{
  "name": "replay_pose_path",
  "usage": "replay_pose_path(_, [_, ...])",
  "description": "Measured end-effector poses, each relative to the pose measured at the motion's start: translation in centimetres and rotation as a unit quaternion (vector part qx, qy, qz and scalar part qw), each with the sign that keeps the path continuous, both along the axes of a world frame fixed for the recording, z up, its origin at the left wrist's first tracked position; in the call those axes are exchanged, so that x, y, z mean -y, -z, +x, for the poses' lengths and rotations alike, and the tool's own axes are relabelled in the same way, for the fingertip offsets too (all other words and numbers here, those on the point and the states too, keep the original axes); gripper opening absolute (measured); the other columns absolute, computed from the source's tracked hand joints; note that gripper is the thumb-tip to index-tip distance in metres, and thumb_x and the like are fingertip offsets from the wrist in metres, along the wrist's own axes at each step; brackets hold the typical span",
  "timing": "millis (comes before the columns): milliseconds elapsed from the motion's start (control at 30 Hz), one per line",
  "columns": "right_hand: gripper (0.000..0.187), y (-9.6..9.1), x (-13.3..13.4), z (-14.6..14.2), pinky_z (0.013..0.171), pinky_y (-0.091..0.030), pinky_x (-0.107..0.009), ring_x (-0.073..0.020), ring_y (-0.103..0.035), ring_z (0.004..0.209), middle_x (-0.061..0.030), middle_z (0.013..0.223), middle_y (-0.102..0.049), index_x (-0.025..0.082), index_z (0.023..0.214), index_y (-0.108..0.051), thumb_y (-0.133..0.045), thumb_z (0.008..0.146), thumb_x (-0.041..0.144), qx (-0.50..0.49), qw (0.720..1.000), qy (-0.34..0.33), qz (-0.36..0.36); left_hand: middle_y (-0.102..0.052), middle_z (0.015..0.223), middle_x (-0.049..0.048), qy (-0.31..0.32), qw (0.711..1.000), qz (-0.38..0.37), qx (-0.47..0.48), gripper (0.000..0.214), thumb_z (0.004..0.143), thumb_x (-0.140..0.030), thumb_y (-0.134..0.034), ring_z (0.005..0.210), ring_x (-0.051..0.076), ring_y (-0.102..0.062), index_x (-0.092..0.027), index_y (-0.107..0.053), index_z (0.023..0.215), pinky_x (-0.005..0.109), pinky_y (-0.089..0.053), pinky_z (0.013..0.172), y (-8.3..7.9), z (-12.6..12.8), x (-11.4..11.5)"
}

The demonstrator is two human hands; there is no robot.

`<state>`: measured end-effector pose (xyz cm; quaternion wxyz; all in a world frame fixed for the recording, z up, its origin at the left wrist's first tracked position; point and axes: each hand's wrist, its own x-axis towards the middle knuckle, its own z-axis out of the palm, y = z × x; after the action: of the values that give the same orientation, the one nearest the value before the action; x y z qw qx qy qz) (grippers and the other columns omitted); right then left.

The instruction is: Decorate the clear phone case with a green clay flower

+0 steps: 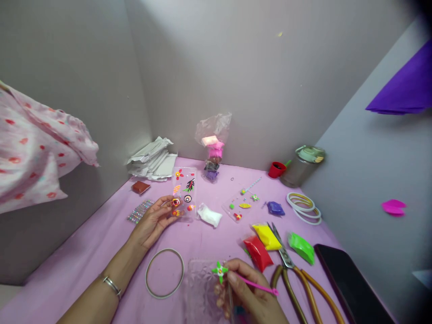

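My left hand (155,221) reaches forward over the pink table and its fingertips hold the near corner of a clear phone case (184,191) decorated with small clay flowers and leaves. My right hand (249,292) is closed near the bottom edge, pinching a thin pink tool (259,286). Just left of its fingers, a green clay flower (219,270) with a pink centre sits at the tool's tip. Below it lies a clear embossed plastic piece (202,288), partly hidden by my fingers.
Red (258,252), yellow (267,236), green (301,247), purple (276,208) and white (209,214) clay packs lie around. Scissors (286,261), a ring (164,273), tape rolls (303,207), a second decorated case (241,204), a red cup (276,169), a tin (302,165) and a dark phone (351,283) sit right.
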<state>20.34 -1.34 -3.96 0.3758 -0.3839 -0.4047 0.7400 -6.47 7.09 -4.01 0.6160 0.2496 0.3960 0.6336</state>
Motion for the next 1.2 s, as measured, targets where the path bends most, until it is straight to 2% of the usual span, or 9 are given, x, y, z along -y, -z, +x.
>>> replay_pose_path(333, [0.048,-0.24,0.06,0.03,0.053,-0.048,-0.023,-0.0117,-0.060,0.053,-0.0008,0.063,-0.063,0.015,0.084,-0.065,-0.077,0.077,0.061,-0.006,1.000,-0.004,0.009,-0.077,0.098,0.0079,-0.002,1.000,-0.005,0.000,0.026,0.078,0.001,-0.067,0.091,0.023,-0.075,-0.017,-0.069,0.097,0.038,-0.064,0.083,-0.17,-0.04,-0.01])
replay_pose_path(567, [0.047,-0.11,0.11,-0.09,0.053,-0.047,-0.022,-0.0118,-0.060,0.054,-0.0020,0.064,-0.065,0.016,0.084,-0.066,-0.077,0.078,0.061,-0.008,1.000,-0.004,0.011,-0.077,0.098,0.0072,-0.002,1.000,-0.001,0.001,0.026,0.078,0.001,-0.068,0.092,0.023,-0.075,-0.017,-0.069,0.096,0.040,-0.063,0.086,-0.18,0.04,0.03])
replay_pose_path(1200, [0.047,-0.30,0.12,-0.15,0.053,-0.047,-0.022,-0.0120,-0.060,0.055,-0.0027,0.066,-0.066,0.016,0.084,-0.066,-0.078,0.076,0.060,-0.004,1.000,-0.002,0.005,-0.077,0.099,0.0078,-0.005,1.000,-0.004,0.002,0.026,0.079,0.003,-0.066,0.090,0.022,-0.075,-0.017,-0.069,0.097,0.037,-0.064,0.082,-0.01,-0.07,-0.07])
